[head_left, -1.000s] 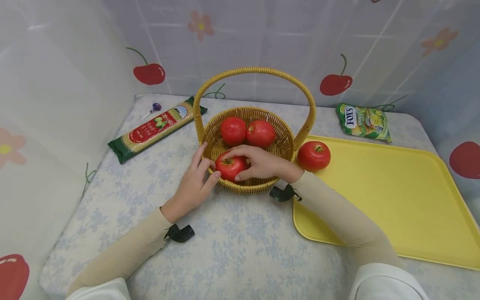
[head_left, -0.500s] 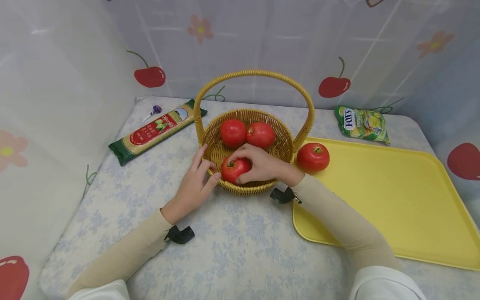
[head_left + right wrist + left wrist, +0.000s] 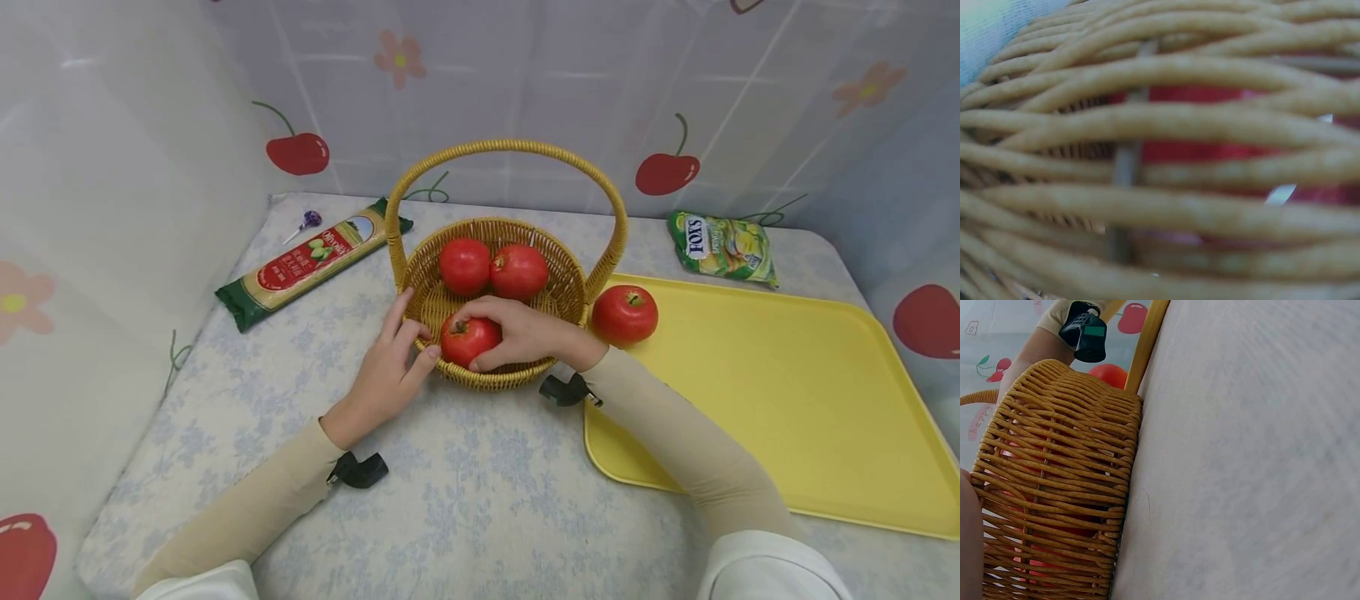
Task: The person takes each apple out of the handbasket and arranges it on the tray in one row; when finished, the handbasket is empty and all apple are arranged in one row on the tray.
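Note:
In the head view, my right hand (image 3: 517,329) reaches into a wicker basket (image 3: 491,381) and grips a red apple (image 3: 467,340) near its front rim, thumb in front and fingers over the top. My left hand (image 3: 382,375) holds the basket's front left rim, thumb and bent fingers at the edge. Behind the gripped apple sit two more apples, one to the left (image 3: 464,265) and one to the right (image 3: 519,271). The left wrist view shows the basket's woven side (image 3: 1060,469), with part of the left hand at the left edge. Blurred weave (image 3: 1166,125) fills the right wrist view.
A yellow tray (image 3: 750,375) lies to the right, with another apple (image 3: 625,315) at its near-left corner beside the basket. Behind the tray is a green candy bag (image 3: 723,247). A pasta packet (image 3: 311,262) and a lollipop (image 3: 305,223) lie at the back left. The basket's tall handle (image 3: 508,146) arches overhead.
The right hand has closed further around the front apple, which has shifted slightly right and tilted. The left hand stays at the rim. Little differs over the last half second.

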`<state>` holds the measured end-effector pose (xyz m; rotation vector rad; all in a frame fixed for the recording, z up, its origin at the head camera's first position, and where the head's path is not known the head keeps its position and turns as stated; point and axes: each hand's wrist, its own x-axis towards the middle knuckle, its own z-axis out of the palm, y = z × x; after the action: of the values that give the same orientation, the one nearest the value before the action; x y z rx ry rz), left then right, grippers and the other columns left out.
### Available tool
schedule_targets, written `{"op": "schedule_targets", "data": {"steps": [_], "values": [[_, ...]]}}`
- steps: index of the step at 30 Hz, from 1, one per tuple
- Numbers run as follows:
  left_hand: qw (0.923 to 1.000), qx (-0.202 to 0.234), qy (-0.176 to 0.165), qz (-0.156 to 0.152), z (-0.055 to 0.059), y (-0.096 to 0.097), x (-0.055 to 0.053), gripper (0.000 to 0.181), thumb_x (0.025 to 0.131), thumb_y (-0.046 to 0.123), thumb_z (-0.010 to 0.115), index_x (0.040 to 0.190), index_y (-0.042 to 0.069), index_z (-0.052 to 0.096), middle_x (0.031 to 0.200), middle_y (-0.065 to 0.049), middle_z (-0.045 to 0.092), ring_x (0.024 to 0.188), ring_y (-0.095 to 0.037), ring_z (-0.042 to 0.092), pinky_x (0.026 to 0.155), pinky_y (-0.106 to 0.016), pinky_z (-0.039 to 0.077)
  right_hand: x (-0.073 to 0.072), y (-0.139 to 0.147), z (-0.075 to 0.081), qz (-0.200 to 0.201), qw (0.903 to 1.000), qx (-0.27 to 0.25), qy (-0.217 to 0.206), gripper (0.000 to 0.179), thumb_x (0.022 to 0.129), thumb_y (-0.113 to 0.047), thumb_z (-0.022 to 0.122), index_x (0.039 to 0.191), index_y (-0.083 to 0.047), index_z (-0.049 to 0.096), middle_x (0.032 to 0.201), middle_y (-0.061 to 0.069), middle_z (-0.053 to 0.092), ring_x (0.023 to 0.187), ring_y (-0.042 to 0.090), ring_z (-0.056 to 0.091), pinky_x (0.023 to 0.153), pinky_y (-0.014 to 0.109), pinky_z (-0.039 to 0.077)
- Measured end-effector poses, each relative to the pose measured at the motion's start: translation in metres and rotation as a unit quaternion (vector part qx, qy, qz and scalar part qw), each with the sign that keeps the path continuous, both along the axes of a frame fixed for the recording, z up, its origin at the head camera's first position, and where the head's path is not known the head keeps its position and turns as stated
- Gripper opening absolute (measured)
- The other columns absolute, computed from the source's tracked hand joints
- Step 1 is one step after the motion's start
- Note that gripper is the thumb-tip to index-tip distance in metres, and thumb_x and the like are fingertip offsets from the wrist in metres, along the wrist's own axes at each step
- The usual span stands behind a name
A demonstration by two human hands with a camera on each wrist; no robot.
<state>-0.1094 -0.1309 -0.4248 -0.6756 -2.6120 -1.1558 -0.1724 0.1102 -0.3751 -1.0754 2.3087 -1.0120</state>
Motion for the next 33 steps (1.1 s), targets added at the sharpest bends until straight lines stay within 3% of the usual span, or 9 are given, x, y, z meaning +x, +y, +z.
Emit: {"op": "schedule_targets", "data": {"steps": [20,33], "values": [[1.0000,-0.001,0.008,0.004,-0.004,-0.001,-0.002,0.065,0.104,0.066,0.031,0.109,0.007,0.058,0.167,-0.022,0.024,0.061,-0.012,0.041,0.058,-0.031,0.039,0.002,0.005,0.003,-0.004,0.9996,-0.016,0.024,0.049,0.082,-0.018,0.085,0.126,-0.012,0.065,0.132,0.007,0.065,0.118,0.023,0.061,0.101,0.044,0.053],[0.9999,-0.001,0.011,0.002,-0.005,-0.001,-0.002,0.067,0.104,0.066,0.030,0.110,0.005,0.058,0.168,-0.022,0.023,0.059,-0.012,0.039,0.056,-0.030,0.037,0.010,0.050,0.037,-0.042,0.9989,-0.010,0.020,0.051,0.082,-0.019,0.086,0.128,-0.017,0.063,0.137,0.004,0.061,0.128,0.026,0.052,0.101,0.049,0.052]]}}
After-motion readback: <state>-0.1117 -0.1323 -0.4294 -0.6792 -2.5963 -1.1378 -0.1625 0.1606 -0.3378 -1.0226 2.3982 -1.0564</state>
